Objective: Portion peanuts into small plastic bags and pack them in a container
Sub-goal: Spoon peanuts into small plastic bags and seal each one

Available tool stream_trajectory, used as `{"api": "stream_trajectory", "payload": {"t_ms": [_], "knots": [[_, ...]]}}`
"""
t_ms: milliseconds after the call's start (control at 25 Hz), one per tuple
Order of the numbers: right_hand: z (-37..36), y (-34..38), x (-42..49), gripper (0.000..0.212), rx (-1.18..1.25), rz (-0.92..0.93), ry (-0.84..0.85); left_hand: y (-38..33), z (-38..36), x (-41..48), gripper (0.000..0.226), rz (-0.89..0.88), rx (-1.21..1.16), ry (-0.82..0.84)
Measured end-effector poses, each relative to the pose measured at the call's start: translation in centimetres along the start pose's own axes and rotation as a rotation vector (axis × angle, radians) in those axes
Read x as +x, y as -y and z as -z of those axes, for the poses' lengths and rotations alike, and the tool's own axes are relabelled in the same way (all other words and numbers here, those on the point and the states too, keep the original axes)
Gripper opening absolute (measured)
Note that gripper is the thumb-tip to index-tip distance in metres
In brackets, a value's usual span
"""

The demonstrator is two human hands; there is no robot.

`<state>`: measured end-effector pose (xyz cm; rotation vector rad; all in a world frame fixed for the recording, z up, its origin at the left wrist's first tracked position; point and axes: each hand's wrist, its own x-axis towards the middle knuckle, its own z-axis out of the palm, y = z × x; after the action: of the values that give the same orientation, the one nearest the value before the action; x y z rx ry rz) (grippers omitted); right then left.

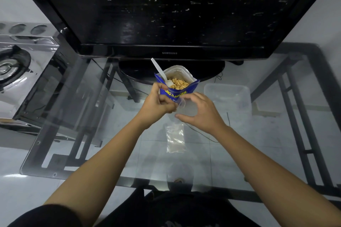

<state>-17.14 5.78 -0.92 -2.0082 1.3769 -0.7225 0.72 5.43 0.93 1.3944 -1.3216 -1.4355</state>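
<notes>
Nearest my lens, two bare forearms reach out from dark sleeves over the glass table (77, 108). My left hand (156, 104) and right hand (200, 111) meet just in front of the blue peanut bag (176, 90); between them I hold a small clear plastic bag (186, 108), the left fingers pinched shut on its rim, the right thumb and fingers curved loosely around its far side, apparently working the mouth open. The peanut bag stands open and upright, peanuts (180, 83) showing, with a white plastic spoon (160, 72) stuck in them. A stack of spare bags (175, 139) lies flat just nearer me, and the clear container (227, 98) sits to the right, seemingly still unfilled. My worry: my knuckles touch the peanut bag, so a tug on the clinging film could tip it and scatter nuts across slick glass. Beyond stands a black television (175, 9), a gas stove (16, 64) to the left, pale tiled floor beneath.
</notes>
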Motion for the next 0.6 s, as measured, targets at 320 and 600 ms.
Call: {"api": "stream_trajectory", "payload": {"t_ms": [320, 600], "knots": [[1.9, -0.2, 1.8, 0.054, 0.171, -0.062, -0.133, -0.8, 3.4, 5.9, 0.049, 0.113, 0.012, -0.534], [2.7, -2.2, 3.8, 0.057, 0.159, -0.187, -0.077, -2.6, 3.9, 9.6, 0.018, 0.094, 0.292, -0.449]]}}
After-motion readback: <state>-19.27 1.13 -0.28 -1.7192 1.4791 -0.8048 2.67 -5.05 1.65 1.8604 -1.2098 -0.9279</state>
